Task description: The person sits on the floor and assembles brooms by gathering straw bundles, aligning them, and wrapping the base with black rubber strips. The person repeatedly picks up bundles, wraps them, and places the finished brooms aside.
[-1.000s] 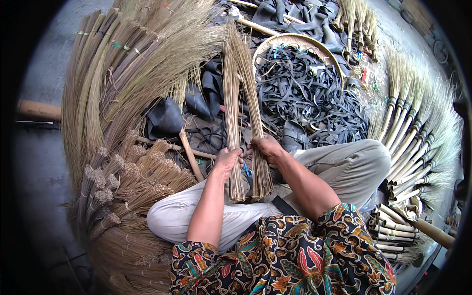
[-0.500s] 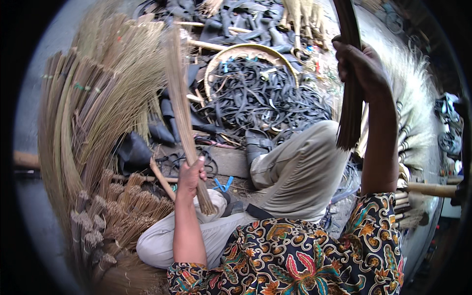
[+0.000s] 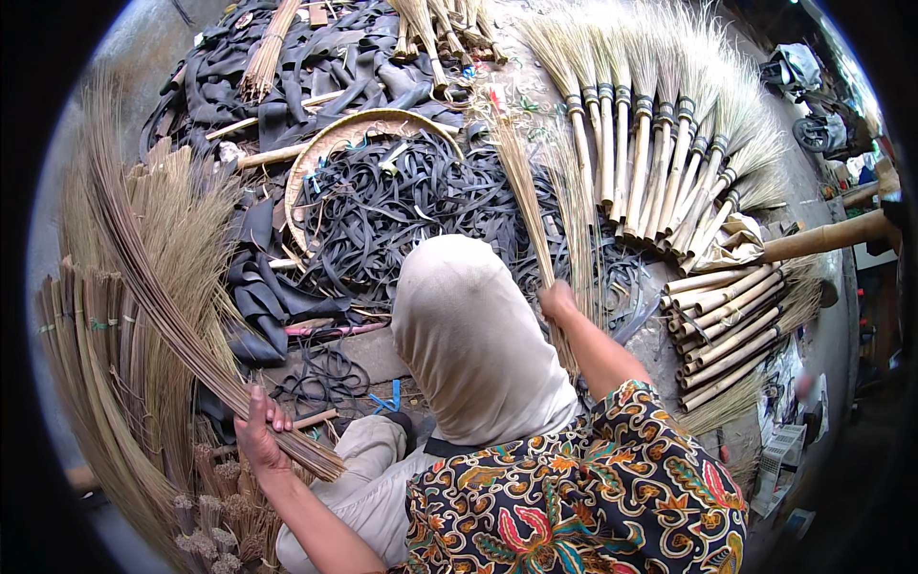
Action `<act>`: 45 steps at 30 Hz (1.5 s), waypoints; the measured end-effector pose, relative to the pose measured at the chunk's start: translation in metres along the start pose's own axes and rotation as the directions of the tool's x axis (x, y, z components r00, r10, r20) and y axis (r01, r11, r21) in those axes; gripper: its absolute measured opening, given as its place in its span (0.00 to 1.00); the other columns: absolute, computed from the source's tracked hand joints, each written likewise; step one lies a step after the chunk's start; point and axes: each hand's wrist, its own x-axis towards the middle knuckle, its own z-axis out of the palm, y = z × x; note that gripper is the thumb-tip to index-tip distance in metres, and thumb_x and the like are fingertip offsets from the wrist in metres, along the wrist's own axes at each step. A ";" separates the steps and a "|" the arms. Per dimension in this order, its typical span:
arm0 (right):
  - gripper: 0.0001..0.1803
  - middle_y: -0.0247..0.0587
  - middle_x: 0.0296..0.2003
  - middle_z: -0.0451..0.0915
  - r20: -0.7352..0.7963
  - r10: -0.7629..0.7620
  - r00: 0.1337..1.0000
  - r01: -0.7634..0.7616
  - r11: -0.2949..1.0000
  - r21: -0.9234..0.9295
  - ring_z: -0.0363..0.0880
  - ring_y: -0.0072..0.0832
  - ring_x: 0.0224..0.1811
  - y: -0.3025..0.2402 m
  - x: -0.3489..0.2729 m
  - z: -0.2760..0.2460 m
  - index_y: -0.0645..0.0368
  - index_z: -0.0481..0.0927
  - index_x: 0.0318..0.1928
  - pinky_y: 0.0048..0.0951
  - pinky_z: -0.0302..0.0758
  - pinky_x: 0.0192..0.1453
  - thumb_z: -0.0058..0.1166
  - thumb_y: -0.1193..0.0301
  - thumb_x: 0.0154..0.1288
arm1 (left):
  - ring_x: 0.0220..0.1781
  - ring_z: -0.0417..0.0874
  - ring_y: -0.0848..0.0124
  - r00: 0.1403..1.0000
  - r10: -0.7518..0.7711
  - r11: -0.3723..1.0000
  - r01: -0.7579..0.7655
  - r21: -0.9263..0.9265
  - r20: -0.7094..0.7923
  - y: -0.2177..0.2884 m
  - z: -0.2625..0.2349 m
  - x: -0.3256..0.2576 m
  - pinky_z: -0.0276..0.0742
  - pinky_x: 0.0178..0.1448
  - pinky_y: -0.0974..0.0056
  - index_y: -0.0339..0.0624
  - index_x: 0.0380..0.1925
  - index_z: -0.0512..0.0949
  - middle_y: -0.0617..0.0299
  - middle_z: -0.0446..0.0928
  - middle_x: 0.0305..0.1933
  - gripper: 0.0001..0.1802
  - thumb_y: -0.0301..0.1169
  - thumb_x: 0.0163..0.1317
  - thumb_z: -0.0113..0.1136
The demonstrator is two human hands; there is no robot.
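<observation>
Broom-grass bundles (image 3: 191,340), thin-stalked, fill our hands: the left hand (image 3: 264,435) grips a dark, curving one slanting across the grass stack (image 3: 76,344), the right hand (image 3: 557,301) closes round a paler sheaf (image 3: 522,196) beside the raised knee (image 3: 478,325). Neither shows a handle, so they look unfinished; smooth-poled, feathery brooms (image 3: 639,172) lie fanned rightward, handles fitted.
</observation>
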 end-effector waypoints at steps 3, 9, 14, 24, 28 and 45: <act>0.41 0.67 0.55 0.84 -0.034 0.040 0.999 -0.044 0.991 -0.126 0.83 0.57 0.60 0.020 -0.009 0.016 0.73 0.82 0.59 0.47 0.79 0.66 0.68 0.45 0.62 | 0.20 0.67 0.79 0.999 0.001 0.999 -0.003 0.049 0.041 0.007 0.012 -0.008 0.69 0.24 0.70 0.43 0.45 0.72 0.70 0.64 0.24 0.16 0.36 0.69 0.70; 0.51 0.66 0.61 0.80 -0.372 -0.543 0.753 0.654 0.683 0.326 0.79 0.47 0.68 -0.138 -0.067 -0.121 0.76 0.67 0.71 0.42 0.74 0.71 0.62 0.40 0.69 | 0.19 0.72 0.77 0.966 -0.086 0.988 0.050 0.148 0.244 0.007 0.056 -0.010 0.74 0.26 0.69 0.44 0.39 0.72 0.68 0.68 0.24 0.17 0.37 0.66 0.73; 0.66 0.72 0.74 0.63 -0.166 -0.933 0.319 0.712 0.121 0.691 0.68 0.52 0.76 -0.284 -0.225 -0.147 0.76 0.52 0.78 0.42 0.71 0.76 0.69 0.36 0.61 | 0.22 0.77 0.77 0.797 -0.174 0.983 0.105 0.151 0.579 0.001 0.102 -0.006 0.75 0.28 0.69 0.43 0.36 0.75 0.69 0.74 0.25 0.13 0.32 0.66 0.73; 0.15 0.32 0.26 0.79 -0.057 -0.983 0.172 0.599 0.058 0.799 0.78 0.18 0.30 -0.325 -0.346 -0.002 0.62 0.84 0.40 0.26 0.77 0.34 0.64 0.60 0.75 | 0.56 0.86 0.55 0.797 0.427 0.656 -0.598 0.461 0.427 -0.040 0.100 0.015 0.79 0.60 0.54 0.37 0.57 0.75 0.49 0.84 0.51 0.27 0.34 0.60 0.74; 0.15 0.41 0.36 0.86 0.059 -0.996 0.059 0.614 0.083 0.785 0.84 0.24 0.37 -0.301 -0.325 0.050 0.61 0.84 0.49 0.32 0.81 0.45 0.65 0.63 0.72 | 0.56 0.87 0.54 0.744 0.618 0.629 -0.662 0.407 0.255 -0.107 0.085 0.045 0.81 0.58 0.52 0.37 0.58 0.76 0.46 0.84 0.52 0.21 0.28 0.66 0.67; 0.16 0.43 0.41 0.85 0.191 -0.979 0.078 0.763 0.182 0.620 0.85 0.30 0.44 -0.265 -0.283 0.117 0.58 0.81 0.56 0.33 0.80 0.51 0.60 0.66 0.73 | 0.52 0.89 0.55 0.890 0.432 0.811 -0.453 0.371 0.143 -0.217 0.061 0.066 0.81 0.53 0.52 0.41 0.57 0.78 0.48 0.86 0.48 0.19 0.36 0.70 0.64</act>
